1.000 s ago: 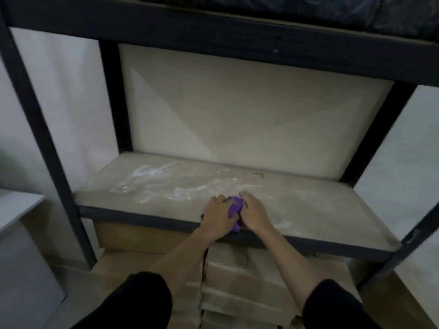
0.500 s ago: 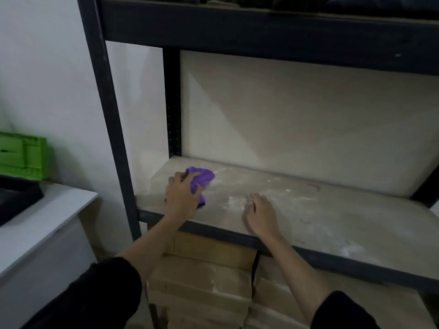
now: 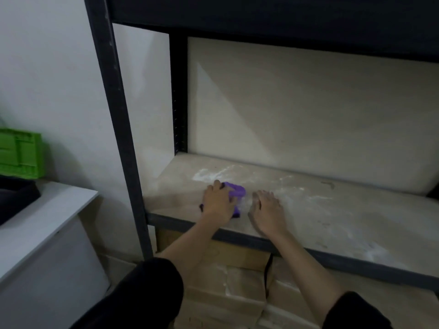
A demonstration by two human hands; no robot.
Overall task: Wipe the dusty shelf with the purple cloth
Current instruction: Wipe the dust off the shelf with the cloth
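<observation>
On the dusty shelf (image 3: pixel 332 210) – left hand (image 3: pixel 217 205) clamps bunched purple cloth (image 3: pixel 235 193), right hand (image 3: pixel 268 210) flat

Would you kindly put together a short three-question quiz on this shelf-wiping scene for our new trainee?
1. Which of the hands presses the purple cloth on the shelf?
2. True or false: the right hand lies flat and empty on the shelf.
3. The thickest white dust patch lies: A) behind the cloth, B) on the cardboard boxes, C) on the green crate.

Key: 1. the left hand; 2. true; 3. A.
</observation>
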